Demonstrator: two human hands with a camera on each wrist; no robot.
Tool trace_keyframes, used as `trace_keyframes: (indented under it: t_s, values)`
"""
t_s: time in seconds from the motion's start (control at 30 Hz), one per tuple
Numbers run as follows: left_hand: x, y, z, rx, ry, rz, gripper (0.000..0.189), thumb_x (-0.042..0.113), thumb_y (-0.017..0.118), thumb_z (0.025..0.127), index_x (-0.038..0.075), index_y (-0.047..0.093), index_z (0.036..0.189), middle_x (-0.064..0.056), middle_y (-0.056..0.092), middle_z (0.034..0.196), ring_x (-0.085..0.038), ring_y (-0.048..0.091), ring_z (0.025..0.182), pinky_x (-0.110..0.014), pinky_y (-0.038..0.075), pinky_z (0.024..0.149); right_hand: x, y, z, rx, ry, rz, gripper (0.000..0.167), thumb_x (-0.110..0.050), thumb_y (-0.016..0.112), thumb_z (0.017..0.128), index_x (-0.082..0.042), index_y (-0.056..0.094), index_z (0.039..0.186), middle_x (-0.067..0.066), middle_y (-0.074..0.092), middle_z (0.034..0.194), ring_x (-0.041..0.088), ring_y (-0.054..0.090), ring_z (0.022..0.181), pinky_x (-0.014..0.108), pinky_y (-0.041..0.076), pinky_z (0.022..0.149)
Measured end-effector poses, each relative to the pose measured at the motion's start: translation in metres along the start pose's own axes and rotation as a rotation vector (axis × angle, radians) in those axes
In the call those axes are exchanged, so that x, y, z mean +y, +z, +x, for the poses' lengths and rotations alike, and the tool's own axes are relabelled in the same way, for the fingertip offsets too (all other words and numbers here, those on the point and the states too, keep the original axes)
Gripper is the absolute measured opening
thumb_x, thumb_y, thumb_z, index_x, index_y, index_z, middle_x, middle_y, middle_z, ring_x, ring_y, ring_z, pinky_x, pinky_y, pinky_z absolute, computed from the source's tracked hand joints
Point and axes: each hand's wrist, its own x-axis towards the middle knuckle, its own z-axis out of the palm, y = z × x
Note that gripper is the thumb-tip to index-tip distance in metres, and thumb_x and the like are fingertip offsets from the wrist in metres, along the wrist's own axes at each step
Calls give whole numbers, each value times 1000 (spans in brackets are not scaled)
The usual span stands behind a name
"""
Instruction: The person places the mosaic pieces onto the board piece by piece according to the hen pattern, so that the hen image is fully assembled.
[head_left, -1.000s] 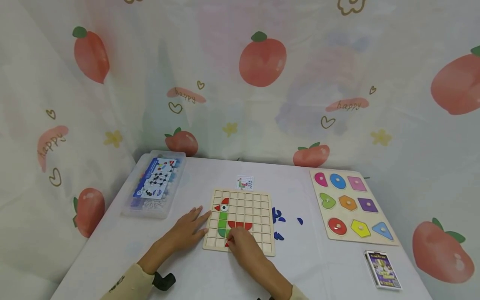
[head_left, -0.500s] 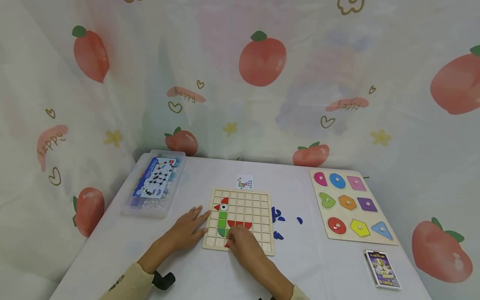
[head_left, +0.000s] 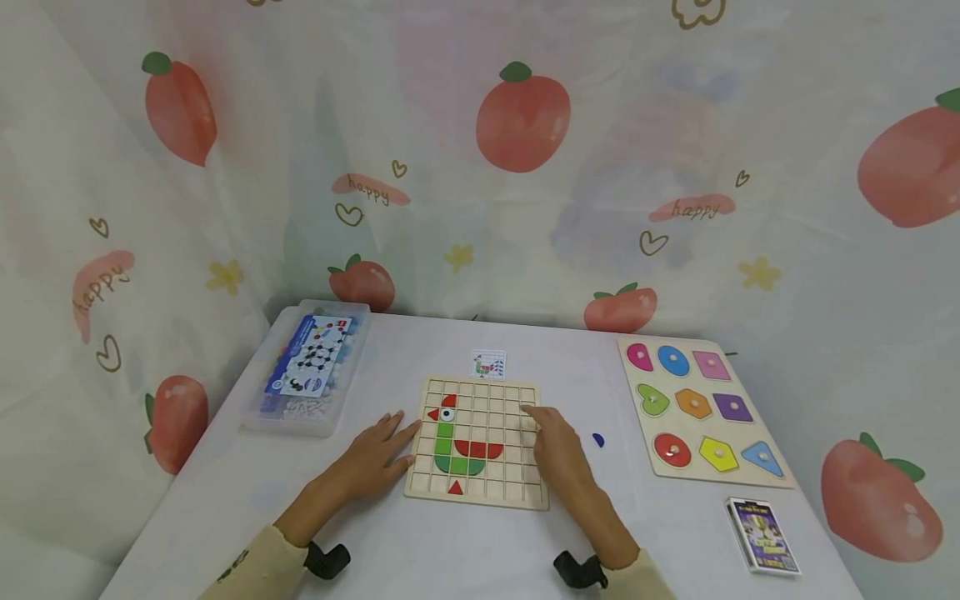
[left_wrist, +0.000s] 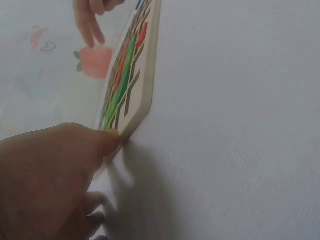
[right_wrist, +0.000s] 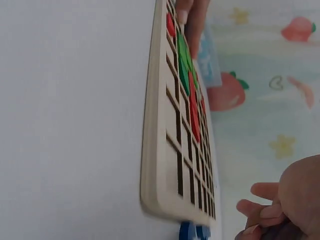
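The grid board (head_left: 504, 417) lay flat in the middle of the counter (head_left: 420, 550), between the two hands. The left hand (head_left: 371, 454) grasped nothing: its fingers were spread on the counter and its thumb touched the board's left edge. The right hand (head_left: 558, 446) was at the board's right edge, with the index finger extended over the far right cells. Whether it held a piece underneath could not be told.

The step in hand looked like filling cells to build the bird figure drawn on the small card (head_left: 488, 364) just beyond the board. The neck, body and head were in, while the right-hand cells were bare. The blue pieces (right_wrist: 189, 231) just beside the board's right edge appeared to be the ones left. The next move seemed to call for a pinch grip on one and a turn to match its slot, with the left hand steadying the board.

The board looked square, so it had no long axis, and its near edge slanted slightly, right end nearer. The red beak (head_left: 433, 414) pointed left, the green neck (head_left: 444, 439) ran near to far, the red row (head_left: 478, 450) ran left to right, and the lower red triangle (head_left: 455, 489) pointed far. A stray blue half-round (head_left: 597, 440) lay farther right, its long axis apparently slanting from far left to near right.
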Motion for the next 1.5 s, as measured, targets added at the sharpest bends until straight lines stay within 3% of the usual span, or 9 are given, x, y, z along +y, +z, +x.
trace_keyframes:
  t_s: [0.13,0.27,0.5,0.73,0.87,0.97,1.07,1.27,1.5]
  values:
    - [-1,0,0,0,-5,-3,63,38,62,106,21,42,164,-15,31,172,-42,25,160,-63,29,125,28,-11,12,5,79,-42,39,1,44,105,-2,59,141,19,70,125,35,70,112,50,59,96]
    - [-1,1,0,-2,-10,-8,63,38,61,106,22,42,164,-15,31,172,-42,25,160,-64,29,124,44,-19,14,-28,156,-69,33,-10,56,103,1,62,134,22,65,124,35,67,107,53,58,95]
    - [-2,2,0,-7,-10,-15,62,38,60,106,21,42,164,-15,31,172,-42,25,160,-64,29,124,49,-25,9,-116,208,-94,22,-12,72,97,1,68,114,19,65,109,32,64,95,56,51,89]
    - [-1,0,-1,-9,-5,-15,62,38,60,106,21,42,164,-15,30,172,-42,24,160,-64,29,124,53,-27,6,-122,241,-130,20,-19,75,95,-1,67,96,9,62,82,24,59,76,43,55,73]
    - [-1,0,0,0,-4,-14,62,37,61,106,21,43,163,-16,31,172,-43,25,159,-65,30,124,53,-35,4,-184,266,-75,25,-21,75,96,0,67,108,10,62,89,24,60,80,41,59,73]
    - [-1,1,0,0,-5,-17,62,37,60,106,21,43,163,-16,31,172,-42,25,160,-65,30,124,56,-41,5,-250,223,-42,27,-15,74,96,-3,67,120,12,63,98,24,60,87,44,60,79]
    - [-1,1,0,-4,-7,-14,62,38,60,106,21,42,164,-15,31,172,-42,24,160,-65,29,124,62,-42,6,-282,175,-33,26,-8,73,96,-6,69,121,11,62,98,23,59,89,44,59,82]
    - [-1,1,0,-3,-6,-12,62,38,60,106,22,42,164,-15,30,172,-42,24,160,-64,29,124,65,-38,4,-243,194,-16,21,-11,75,95,-4,69,114,8,58,92,22,56,87,37,55,78]
    - [-1,1,0,-1,-6,-13,62,37,61,106,21,43,163,-16,31,172,-42,25,160,-65,29,124,64,-31,0,-174,179,-15,21,-11,76,96,1,69,112,9,61,93,22,58,87,41,58,84]
